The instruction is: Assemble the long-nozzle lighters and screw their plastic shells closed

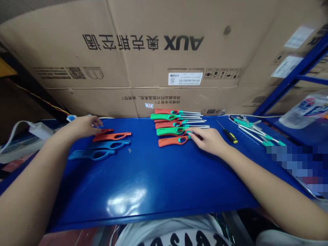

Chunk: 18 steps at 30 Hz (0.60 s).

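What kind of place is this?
Probably a small assembly bench in a storeroom or workshop. On the blue tabletop lie rows of long-nosed plastic handles with metal tubes, loose handle shells and a screwdriver; a big cardboard carton and blue racking stand behind.

Left grip [83,126] lies open beside the orange handle shells [112,136] toward the desk's [153,184] back left; right grip [208,139] touches the front orange lighter [174,140] of a row near the back edge, perhaps pinching it; a screwdriver [228,133] lies just beside.
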Motion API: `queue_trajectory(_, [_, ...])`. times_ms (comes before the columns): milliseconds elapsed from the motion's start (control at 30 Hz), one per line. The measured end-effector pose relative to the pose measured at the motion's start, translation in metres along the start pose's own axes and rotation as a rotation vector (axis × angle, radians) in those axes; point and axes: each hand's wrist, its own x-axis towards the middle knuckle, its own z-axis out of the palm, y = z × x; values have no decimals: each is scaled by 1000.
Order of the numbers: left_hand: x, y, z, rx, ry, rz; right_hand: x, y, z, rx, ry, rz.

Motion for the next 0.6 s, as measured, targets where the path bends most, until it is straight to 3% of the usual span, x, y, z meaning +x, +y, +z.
queue_trajectory(200, [13, -7, 11, 1, -128, -11, 0, -10, -2, 79, -40, -42])
queue_trajectory(300, [17, -9, 17, 17, -126, -10, 1, -8, -3, 100, -20, -70])
queue_trajectory(400, [19, -7, 16, 81, -18, -37, 0, -5, -4, 103, 3, -81])
queue_trajectory(533, [15, 5, 6, 20, -157, -58, 0, -3, -4, 103, 9, -87])
queue_trajectory(600, [14, 6, 7, 33, -105, -102, 0, -3, -3, 102, -1, -88])
